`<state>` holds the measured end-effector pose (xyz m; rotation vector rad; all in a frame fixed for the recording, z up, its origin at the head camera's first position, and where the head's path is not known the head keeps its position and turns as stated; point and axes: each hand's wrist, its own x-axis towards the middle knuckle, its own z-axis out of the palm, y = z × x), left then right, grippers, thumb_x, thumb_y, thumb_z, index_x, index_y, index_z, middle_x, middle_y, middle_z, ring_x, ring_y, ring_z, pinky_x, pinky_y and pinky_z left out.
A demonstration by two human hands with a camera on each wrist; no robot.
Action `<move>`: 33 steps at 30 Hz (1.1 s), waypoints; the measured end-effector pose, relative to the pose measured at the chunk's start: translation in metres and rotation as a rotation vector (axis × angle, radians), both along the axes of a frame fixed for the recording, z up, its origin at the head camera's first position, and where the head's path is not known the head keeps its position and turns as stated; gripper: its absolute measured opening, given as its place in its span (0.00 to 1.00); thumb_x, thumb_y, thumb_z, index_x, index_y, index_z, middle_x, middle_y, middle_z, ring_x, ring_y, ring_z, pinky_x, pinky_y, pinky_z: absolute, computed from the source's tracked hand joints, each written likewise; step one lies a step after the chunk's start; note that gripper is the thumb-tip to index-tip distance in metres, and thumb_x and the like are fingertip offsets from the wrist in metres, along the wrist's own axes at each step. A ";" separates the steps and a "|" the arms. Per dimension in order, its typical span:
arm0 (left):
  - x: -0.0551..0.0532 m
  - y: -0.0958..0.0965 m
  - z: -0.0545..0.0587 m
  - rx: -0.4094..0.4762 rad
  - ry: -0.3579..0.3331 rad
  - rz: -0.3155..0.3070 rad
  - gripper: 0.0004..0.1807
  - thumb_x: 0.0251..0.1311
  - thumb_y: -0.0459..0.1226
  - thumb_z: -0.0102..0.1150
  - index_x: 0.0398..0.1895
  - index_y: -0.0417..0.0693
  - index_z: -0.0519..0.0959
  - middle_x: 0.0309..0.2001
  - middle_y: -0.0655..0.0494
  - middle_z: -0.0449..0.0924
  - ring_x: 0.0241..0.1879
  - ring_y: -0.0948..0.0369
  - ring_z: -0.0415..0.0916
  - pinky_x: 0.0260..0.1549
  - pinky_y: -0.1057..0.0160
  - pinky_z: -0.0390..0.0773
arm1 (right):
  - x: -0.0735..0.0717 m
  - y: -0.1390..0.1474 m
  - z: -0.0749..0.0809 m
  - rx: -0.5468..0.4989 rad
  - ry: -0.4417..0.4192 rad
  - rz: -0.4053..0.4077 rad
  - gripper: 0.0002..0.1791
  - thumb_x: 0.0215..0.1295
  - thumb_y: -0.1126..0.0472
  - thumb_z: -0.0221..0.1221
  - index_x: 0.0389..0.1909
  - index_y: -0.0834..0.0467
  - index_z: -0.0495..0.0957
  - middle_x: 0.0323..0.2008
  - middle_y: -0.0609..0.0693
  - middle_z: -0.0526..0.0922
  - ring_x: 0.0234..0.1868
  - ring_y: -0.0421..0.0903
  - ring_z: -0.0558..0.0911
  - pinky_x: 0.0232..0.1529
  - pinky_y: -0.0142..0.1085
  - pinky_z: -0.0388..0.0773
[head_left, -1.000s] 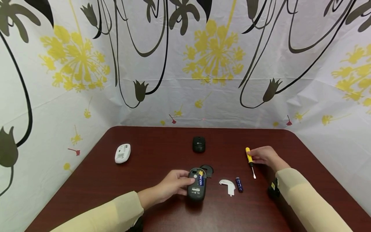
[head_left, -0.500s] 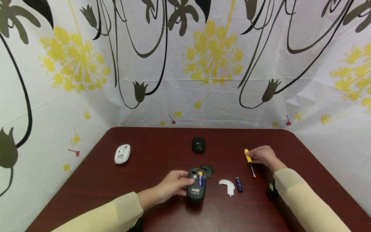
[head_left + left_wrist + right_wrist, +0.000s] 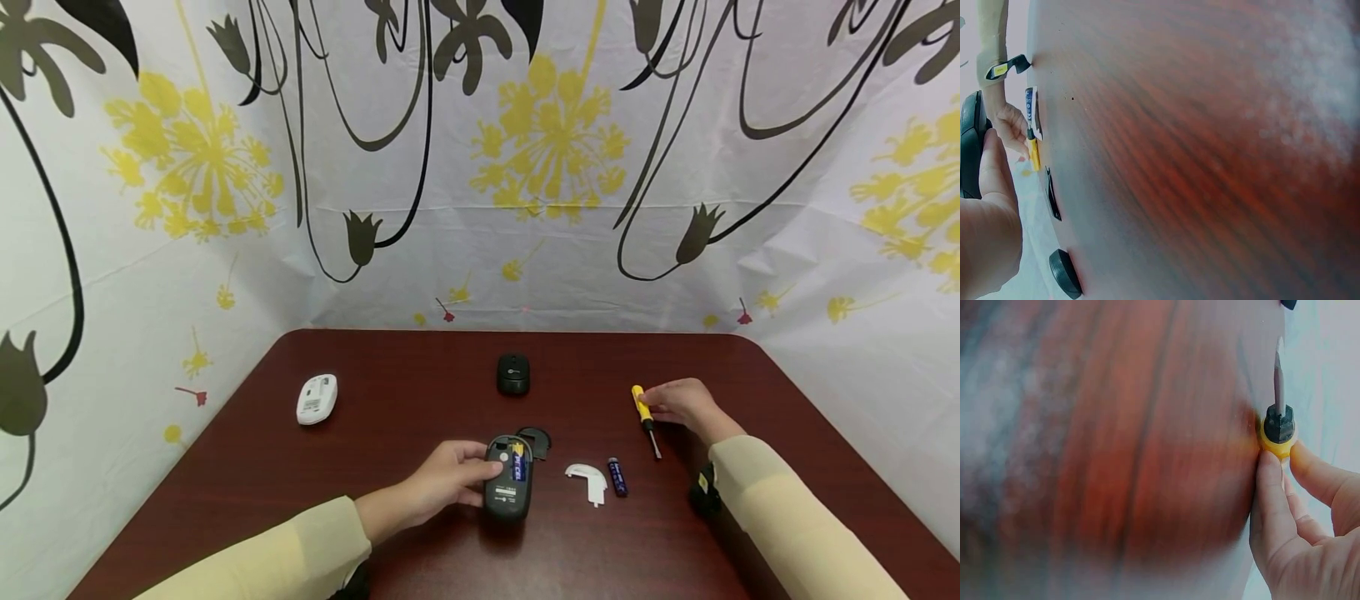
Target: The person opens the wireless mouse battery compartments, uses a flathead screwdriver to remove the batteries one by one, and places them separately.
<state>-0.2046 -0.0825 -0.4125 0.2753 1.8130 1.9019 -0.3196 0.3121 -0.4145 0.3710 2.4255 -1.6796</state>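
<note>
Sitting inside held mouse (image 3: pixel 507 497): battery (image 3: pixel 519 463)

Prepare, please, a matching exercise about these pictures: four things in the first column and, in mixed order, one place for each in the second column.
Column 1
1. screwdriver
2. white mouse
3. opened dark mouse
4. loose battery

Column 2
A. held by the left hand
B. on the table, just right of the white cover
C. held by the right hand
D. on the left part of the table, away from both hands

Right pairs: 1-C, 2-D, 3-A, 4-B
</note>
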 end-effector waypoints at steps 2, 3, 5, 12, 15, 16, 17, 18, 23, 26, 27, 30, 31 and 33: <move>0.000 0.000 0.000 0.002 0.001 -0.002 0.22 0.65 0.35 0.59 0.56 0.28 0.73 0.46 0.42 0.81 0.44 0.52 0.81 0.38 0.55 0.83 | 0.000 0.000 -0.001 -0.005 -0.002 -0.003 0.20 0.63 0.68 0.63 0.50 0.80 0.73 0.33 0.55 0.82 0.30 0.44 0.81 0.37 0.41 0.83; 0.000 0.000 0.000 0.003 0.002 -0.003 0.22 0.65 0.35 0.59 0.56 0.28 0.73 0.46 0.42 0.81 0.44 0.52 0.81 0.38 0.55 0.83 | 0.000 0.001 -0.001 -0.009 -0.004 -0.006 0.20 0.63 0.69 0.63 0.50 0.80 0.73 0.33 0.55 0.82 0.30 0.44 0.81 0.38 0.41 0.83; 0.000 0.000 0.000 0.006 0.002 -0.005 0.22 0.65 0.35 0.59 0.56 0.28 0.73 0.46 0.42 0.81 0.44 0.52 0.81 0.38 0.55 0.83 | -0.001 0.001 -0.002 -0.011 -0.004 -0.003 0.20 0.63 0.68 0.63 0.49 0.80 0.74 0.33 0.54 0.82 0.31 0.44 0.80 0.38 0.41 0.83; -0.001 0.001 -0.001 0.007 -0.003 -0.003 0.22 0.65 0.35 0.59 0.56 0.28 0.73 0.46 0.42 0.81 0.44 0.52 0.81 0.38 0.55 0.83 | 0.000 0.001 -0.001 -0.003 0.006 0.017 0.20 0.64 0.69 0.63 0.50 0.81 0.73 0.34 0.55 0.82 0.31 0.44 0.81 0.41 0.44 0.83; -0.002 0.001 -0.002 0.009 -0.003 -0.005 0.21 0.65 0.35 0.59 0.56 0.27 0.73 0.46 0.41 0.81 0.43 0.52 0.81 0.38 0.55 0.83 | 0.001 0.001 0.000 -0.007 0.009 0.028 0.20 0.64 0.69 0.61 0.50 0.81 0.73 0.34 0.55 0.82 0.31 0.44 0.81 0.41 0.43 0.83; -0.002 0.001 -0.002 0.010 -0.003 -0.006 0.21 0.65 0.34 0.59 0.56 0.27 0.73 0.45 0.41 0.81 0.43 0.52 0.81 0.38 0.55 0.83 | 0.001 0.002 0.001 -0.013 0.010 0.028 0.19 0.65 0.69 0.61 0.50 0.81 0.73 0.34 0.55 0.82 0.32 0.44 0.81 0.41 0.43 0.83; -0.003 0.001 -0.002 0.012 -0.001 -0.008 0.21 0.65 0.34 0.59 0.56 0.27 0.73 0.45 0.41 0.81 0.43 0.52 0.82 0.38 0.55 0.83 | 0.002 0.003 0.002 -0.014 0.013 0.031 0.19 0.65 0.69 0.60 0.50 0.80 0.73 0.35 0.55 0.82 0.32 0.44 0.81 0.41 0.43 0.83; -0.003 0.002 -0.002 0.012 0.001 -0.009 0.21 0.65 0.34 0.59 0.55 0.27 0.73 0.45 0.41 0.82 0.42 0.52 0.82 0.38 0.55 0.83 | 0.002 0.004 0.003 -0.017 0.014 0.030 0.18 0.66 0.69 0.60 0.50 0.80 0.73 0.35 0.54 0.82 0.32 0.44 0.81 0.40 0.43 0.83; -0.005 0.002 -0.002 0.015 0.010 -0.015 0.20 0.65 0.34 0.59 0.55 0.27 0.73 0.44 0.41 0.82 0.41 0.52 0.82 0.38 0.55 0.83 | 0.003 0.007 0.008 -0.023 0.036 0.042 0.20 0.68 0.66 0.59 0.53 0.78 0.72 0.34 0.51 0.83 0.33 0.44 0.82 0.40 0.41 0.83; -0.005 0.003 -0.001 0.007 0.005 -0.009 0.21 0.65 0.34 0.59 0.55 0.27 0.73 0.44 0.41 0.82 0.41 0.52 0.82 0.37 0.55 0.83 | 0.004 0.005 0.012 -0.046 0.045 0.069 0.22 0.68 0.65 0.59 0.55 0.78 0.71 0.35 0.51 0.84 0.34 0.43 0.83 0.41 0.41 0.83; -0.005 0.003 -0.001 0.004 0.001 -0.007 0.21 0.65 0.35 0.59 0.55 0.28 0.73 0.44 0.41 0.82 0.41 0.53 0.82 0.38 0.55 0.83 | 0.004 0.004 0.014 -0.055 0.049 0.082 0.22 0.68 0.65 0.59 0.55 0.78 0.71 0.36 0.51 0.84 0.35 0.43 0.84 0.42 0.41 0.82; -0.004 0.003 0.000 -0.005 -0.006 -0.002 0.21 0.65 0.35 0.59 0.56 0.28 0.73 0.45 0.42 0.82 0.42 0.53 0.82 0.38 0.55 0.83 | 0.007 -0.002 0.017 -0.074 0.060 0.128 0.23 0.68 0.63 0.60 0.55 0.77 0.71 0.38 0.53 0.84 0.37 0.44 0.84 0.44 0.42 0.82; -0.004 0.004 0.000 -0.008 -0.008 -0.002 0.21 0.65 0.35 0.59 0.56 0.28 0.73 0.45 0.42 0.82 0.42 0.53 0.82 0.38 0.55 0.83 | 0.007 -0.005 0.019 -0.076 0.064 0.141 0.23 0.68 0.62 0.60 0.55 0.77 0.72 0.39 0.53 0.84 0.38 0.44 0.84 0.44 0.42 0.82; -0.003 0.004 0.000 -0.012 -0.007 -0.002 0.21 0.65 0.35 0.60 0.56 0.29 0.73 0.45 0.42 0.82 0.42 0.53 0.82 0.38 0.55 0.83 | 0.009 -0.010 0.021 -0.077 0.082 0.169 0.24 0.68 0.61 0.60 0.56 0.76 0.72 0.42 0.56 0.84 0.40 0.45 0.84 0.45 0.42 0.81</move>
